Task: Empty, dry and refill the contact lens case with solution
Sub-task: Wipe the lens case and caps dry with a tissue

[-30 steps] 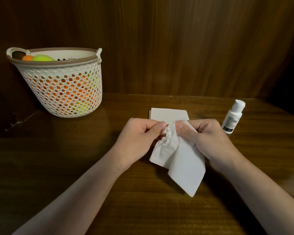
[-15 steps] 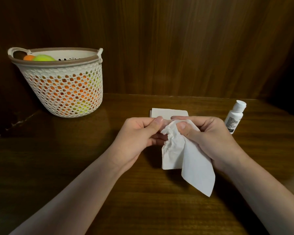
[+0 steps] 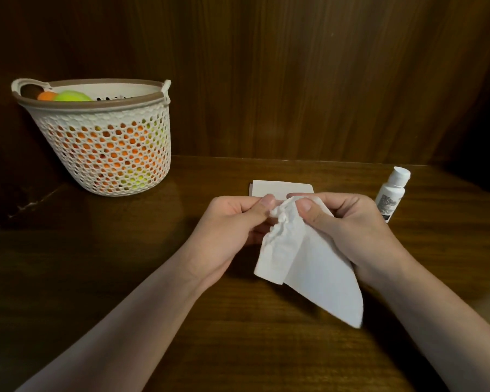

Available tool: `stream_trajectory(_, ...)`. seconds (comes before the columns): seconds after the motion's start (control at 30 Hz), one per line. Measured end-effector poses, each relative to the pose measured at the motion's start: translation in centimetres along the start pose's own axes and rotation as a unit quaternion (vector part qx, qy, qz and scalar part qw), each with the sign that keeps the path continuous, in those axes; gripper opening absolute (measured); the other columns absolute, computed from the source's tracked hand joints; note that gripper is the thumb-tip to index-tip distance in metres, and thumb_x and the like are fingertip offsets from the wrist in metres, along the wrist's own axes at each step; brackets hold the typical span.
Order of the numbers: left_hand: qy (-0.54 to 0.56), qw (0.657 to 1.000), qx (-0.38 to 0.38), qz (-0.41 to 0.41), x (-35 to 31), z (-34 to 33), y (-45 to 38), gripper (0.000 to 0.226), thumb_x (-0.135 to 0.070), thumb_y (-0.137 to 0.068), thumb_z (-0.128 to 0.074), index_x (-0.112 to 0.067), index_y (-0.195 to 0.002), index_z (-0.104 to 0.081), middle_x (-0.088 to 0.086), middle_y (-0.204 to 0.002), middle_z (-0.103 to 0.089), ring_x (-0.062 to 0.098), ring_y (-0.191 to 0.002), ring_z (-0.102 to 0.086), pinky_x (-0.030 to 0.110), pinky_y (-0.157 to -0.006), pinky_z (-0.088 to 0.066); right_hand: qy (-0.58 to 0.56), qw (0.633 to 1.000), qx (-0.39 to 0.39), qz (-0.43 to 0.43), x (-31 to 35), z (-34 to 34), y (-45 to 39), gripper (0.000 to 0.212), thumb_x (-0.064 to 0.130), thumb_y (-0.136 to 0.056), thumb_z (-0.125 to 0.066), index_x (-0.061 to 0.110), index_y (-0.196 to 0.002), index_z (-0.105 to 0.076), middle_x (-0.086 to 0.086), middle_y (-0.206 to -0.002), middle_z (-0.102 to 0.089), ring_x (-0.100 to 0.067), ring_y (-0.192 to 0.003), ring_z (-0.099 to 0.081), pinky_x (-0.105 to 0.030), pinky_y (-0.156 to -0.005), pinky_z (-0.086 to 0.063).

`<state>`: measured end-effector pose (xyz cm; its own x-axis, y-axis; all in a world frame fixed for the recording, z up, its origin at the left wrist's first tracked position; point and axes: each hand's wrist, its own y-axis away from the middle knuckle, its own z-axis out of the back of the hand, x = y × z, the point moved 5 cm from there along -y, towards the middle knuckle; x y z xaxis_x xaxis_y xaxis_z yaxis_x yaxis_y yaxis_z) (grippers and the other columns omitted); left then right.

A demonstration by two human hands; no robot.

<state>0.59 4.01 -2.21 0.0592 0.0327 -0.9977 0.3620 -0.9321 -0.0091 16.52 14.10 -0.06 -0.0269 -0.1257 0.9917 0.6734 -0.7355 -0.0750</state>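
The contact lens case itself cannot be seen; judging by the pose, it sits hidden between the two hands under the bunched top of the white tissue point(image 3: 309, 258). The right hand point(image 3: 348, 227) curls round that tissue, thumb pressing the crumpled wad inward. The left hand point(image 3: 232, 230) is curled too, thumb tip against the wad, apparently pinching the case from its side, though what it holds is covered.

Compared with a half second ago, the tissue's loose tail has swung back toward the left hand and the wad is pressed closer against the left thumb, as it was a second ago. That back-and-forth reads as a twisting wipe, so the drying step seems under way and refilling not yet begun.

Just behind the hands a folded white tissue point(image 3: 280, 189) lies flat on the wooden table point(image 3: 153, 278). To the right of the hands stands the solution bottle point(image 3: 391, 196), white cap on. Well to the left of the hands is a perforated basket point(image 3: 102, 154) holding orange and green balls.
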Motion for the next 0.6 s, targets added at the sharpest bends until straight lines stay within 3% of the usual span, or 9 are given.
stream_trajectory(0.13, 0.013, 1.0, 0.016, -0.011, 0.01, 0.04, 0.01, 0.033, -0.03, -0.108, -0.058, -0.01, -0.116, -0.082, 0.006, -0.121, -0.081, 0.022, -0.117, -0.075, 0.046, -0.106, -0.059, -0.012, 1.0, 0.012, 0.022, 0.15, -0.2, -0.15, 0.021, 0.033, -0.081, -0.088, 0.028, -0.101, -0.088, 0.003, -0.109, -0.084, -0.018, -0.092, -0.081, -0.025, -0.067, -0.062)
stream_trajectory(0.23, -0.006, 0.999, 0.032, -0.011, 0.16, -0.37, 0.11, 0.033, -0.031, -0.108, -0.058, -0.01, -0.117, -0.082, 0.005, -0.121, -0.081, 0.02, -0.119, -0.075, 0.045, -0.107, -0.057, -0.004, 0.999, -0.014, 0.038, -0.02, -0.12, -0.11, 0.024, 0.035, -0.074, -0.094, 0.021, -0.092, -0.087, -0.003, -0.099, -0.085, -0.021, -0.084, -0.082, -0.028, -0.066, -0.063)
stream_trajectory(0.37, -0.039, 0.999, 0.035, 0.004, 0.31, -0.6, 0.25, 0.033, -0.035, -0.107, -0.06, -0.014, -0.107, -0.085, 0.004, -0.111, -0.083, 0.021, -0.109, -0.078, 0.036, -0.091, -0.057, 0.019, 0.997, -0.054, 0.047, -0.12, 0.05, -0.03, 0.037, 0.051, -0.075, -0.09, 0.016, -0.074, -0.079, -0.008, -0.082, -0.082, -0.02, -0.071, -0.08, -0.025, -0.054, -0.057)
stream_trajectory(0.47, -0.017, 0.999, 0.029, 0.012, 0.13, -0.3, 0.3, 0.033, -0.036, -0.107, -0.06, -0.013, -0.109, -0.085, 0.006, -0.113, -0.083, 0.022, -0.11, -0.078, 0.033, -0.087, -0.056, 0.0, 1.0, -0.029, 0.011, -0.03, 0.0, -0.03, 0.039, 0.057, -0.079, -0.082, 0.018, -0.084, -0.084, -0.006, -0.091, -0.084, -0.022, -0.081, -0.083, -0.027, -0.058, -0.061)
stream_trajectory(0.6, 0.008, 1.0, 0.003, 0.024, -0.23, -0.1, 0.19, 0.032, -0.035, -0.108, -0.06, -0.015, -0.107, -0.085, 0.006, -0.111, -0.083, 0.024, -0.108, -0.079, 0.031, -0.08, -0.06, -0.013, 1.0, -0.007, -0.001, -0.05, -0.11, -0.05, 0.024, 0.046, -0.094, -0.071, 0.029, -0.102, -0.087, -0.002, -0.103, -0.085, -0.024, -0.092, -0.083, -0.033, -0.068, -0.066)
